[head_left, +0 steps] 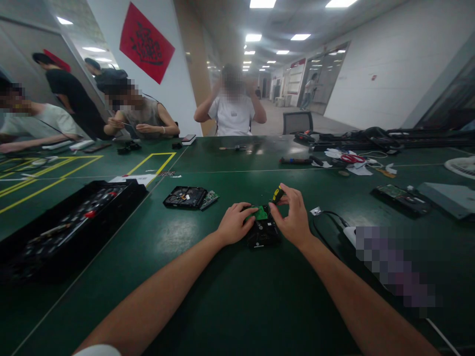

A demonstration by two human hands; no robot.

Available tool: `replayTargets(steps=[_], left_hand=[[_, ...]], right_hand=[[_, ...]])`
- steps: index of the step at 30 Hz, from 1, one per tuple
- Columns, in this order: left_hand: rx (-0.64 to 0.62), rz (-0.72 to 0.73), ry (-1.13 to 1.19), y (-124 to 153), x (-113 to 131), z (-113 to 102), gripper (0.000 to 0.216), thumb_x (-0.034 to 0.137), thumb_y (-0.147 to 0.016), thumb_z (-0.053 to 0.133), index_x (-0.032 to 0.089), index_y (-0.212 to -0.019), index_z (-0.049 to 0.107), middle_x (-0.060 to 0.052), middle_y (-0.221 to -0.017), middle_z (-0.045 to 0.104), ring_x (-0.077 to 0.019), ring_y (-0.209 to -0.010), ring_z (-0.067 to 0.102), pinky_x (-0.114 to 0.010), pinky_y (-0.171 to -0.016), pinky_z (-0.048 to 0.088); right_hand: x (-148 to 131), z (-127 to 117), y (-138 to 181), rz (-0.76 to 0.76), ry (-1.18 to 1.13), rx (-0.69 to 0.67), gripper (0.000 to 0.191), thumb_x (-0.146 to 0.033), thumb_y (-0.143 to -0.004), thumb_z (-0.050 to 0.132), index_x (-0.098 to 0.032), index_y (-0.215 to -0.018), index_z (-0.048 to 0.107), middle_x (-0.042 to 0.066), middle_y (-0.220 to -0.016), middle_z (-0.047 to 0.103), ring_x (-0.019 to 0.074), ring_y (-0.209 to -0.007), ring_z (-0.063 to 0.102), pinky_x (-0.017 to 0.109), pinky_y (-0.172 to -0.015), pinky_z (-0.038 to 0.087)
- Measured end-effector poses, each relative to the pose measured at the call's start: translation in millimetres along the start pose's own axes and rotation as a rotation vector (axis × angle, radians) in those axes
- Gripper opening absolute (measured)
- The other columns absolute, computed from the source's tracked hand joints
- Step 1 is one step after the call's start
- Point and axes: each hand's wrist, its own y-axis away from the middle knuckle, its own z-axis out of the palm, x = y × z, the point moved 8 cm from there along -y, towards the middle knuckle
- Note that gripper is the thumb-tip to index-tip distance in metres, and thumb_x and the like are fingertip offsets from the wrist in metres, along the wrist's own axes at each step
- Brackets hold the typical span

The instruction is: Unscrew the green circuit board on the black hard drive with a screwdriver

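On the green table in front of me lies a black hard drive with a green circuit board at its far end. My left hand grips the drive from its left side, fingertips resting on the board. In my right hand is a screwdriver with a yellow and black handle, held tilted over the right end of the board. The screwdriver's tip is too small and dark to make out. To the left, an opened hard drive lies beside a loose circuit board.
A long black tray with small parts stands on the left. At right are a cable plug, a white power strip, another drive and a grey box. Scissors and scraps lie farther back. Other people sit across the table.
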Motion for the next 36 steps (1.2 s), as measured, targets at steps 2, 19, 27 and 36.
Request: replayTargets(steps=[2, 19, 27, 36], left_hand=[[0.0, 0.003, -0.003, -0.3, 0.4, -0.3, 0.04, 0.036, -0.102, 0.054, 0.03, -0.141, 0.062, -0.009, -0.137, 0.061, -0.0299, -0.127, 0.055, -0.051, -0.109, 0.046], [0.005, 0.003, 0.0, -0.1, 2.9, -2.4, 0.04, 0.037, -0.102, 0.053, 0.029, -0.14, 0.063, -0.009, -0.138, 0.061, -0.0294, -0.127, 0.055, -0.05, -0.108, 0.047], [0.006, -0.001, -0.013, -0.5, 1.3, -0.8, 0.04, 0.038, -0.102, 0.053, 0.029, -0.14, 0.063, -0.009, -0.138, 0.061, -0.0294, -0.127, 0.055, -0.051, -0.109, 0.046], [0.01, 0.007, -0.005, -0.4, 0.1, 1.0, 0.04, 0.037, -0.102, 0.053, 0.03, -0.141, 0.062, -0.008, -0.138, 0.061, -0.0289, -0.128, 0.055, -0.05, -0.109, 0.046]], right_hand=[[-0.7, -0.2, -0.4, -0.004, 0.001, -0.003, 0.067, -0.021, -0.095, 0.064, -0.03, -0.155, 0.036, 0.013, -0.132, 0.05, 0.021, -0.093, 0.066, 0.045, -0.086, 0.064], [-2.0, -2.4, -0.5, -0.024, 0.036, 0.032, 0.064, -0.023, -0.094, 0.066, -0.03, -0.152, 0.04, 0.012, -0.127, 0.053, 0.021, -0.089, 0.065, 0.044, -0.078, 0.065], [-8.4, -4.9, -2.3, -0.037, 0.025, 0.033, 0.058, -0.021, -0.095, 0.064, -0.029, -0.148, 0.042, 0.012, -0.126, 0.052, 0.0211, -0.09, 0.064, 0.043, -0.079, 0.064], [-4.1, -3.0, -2.4, -0.011, 0.016, 0.015, 0.059, -0.025, -0.095, 0.065, -0.029, -0.149, 0.041, 0.013, -0.129, 0.05, 0.0226, -0.092, 0.063, 0.046, -0.081, 0.064]])
